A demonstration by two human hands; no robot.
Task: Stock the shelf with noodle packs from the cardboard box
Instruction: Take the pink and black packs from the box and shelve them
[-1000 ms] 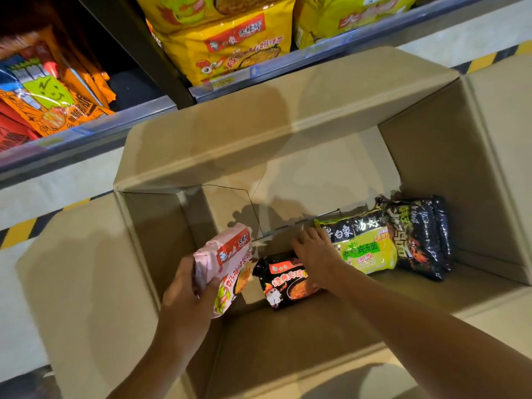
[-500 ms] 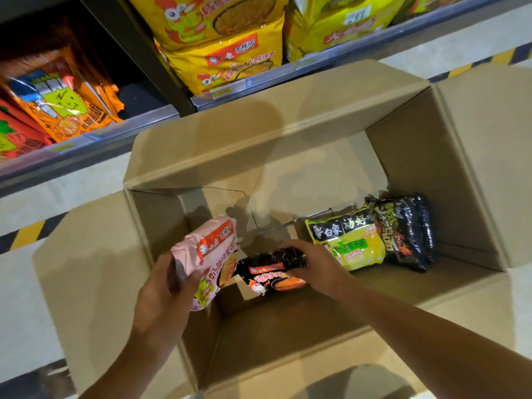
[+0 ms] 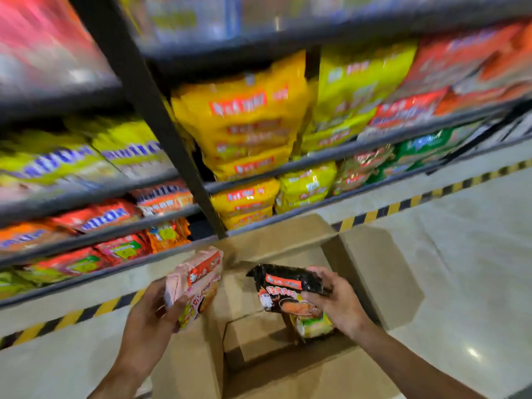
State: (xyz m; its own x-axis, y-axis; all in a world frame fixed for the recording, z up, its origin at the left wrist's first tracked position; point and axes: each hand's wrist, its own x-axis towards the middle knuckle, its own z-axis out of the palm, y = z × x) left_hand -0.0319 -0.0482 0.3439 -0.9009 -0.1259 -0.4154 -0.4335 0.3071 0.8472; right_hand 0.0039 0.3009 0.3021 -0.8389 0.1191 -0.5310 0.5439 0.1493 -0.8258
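My left hand (image 3: 149, 321) grips a pink noodle pack (image 3: 195, 283), held upright over the left side of the open cardboard box (image 3: 374, 272). My right hand (image 3: 336, 300) holds a black noodle pack (image 3: 283, 289) by its right end, lifted above the box opening. Below it, a yellow-green noodle pack (image 3: 315, 326) lies inside the box, partly hidden by the black one. The shelf (image 3: 184, 168) rises ahead, blurred, its levels filled with yellow, red and orange packs.
A dark upright post (image 3: 161, 133) splits the shelf into two bays. A yellow-and-black striped strip (image 3: 403, 205) runs along the shelf base. Pale glossy floor (image 3: 460, 283) lies to the right of the box.
My right hand has lifted the black pack out of the box. The left hand has risen with the pink pack. The view has swung up from the box to the shelf.
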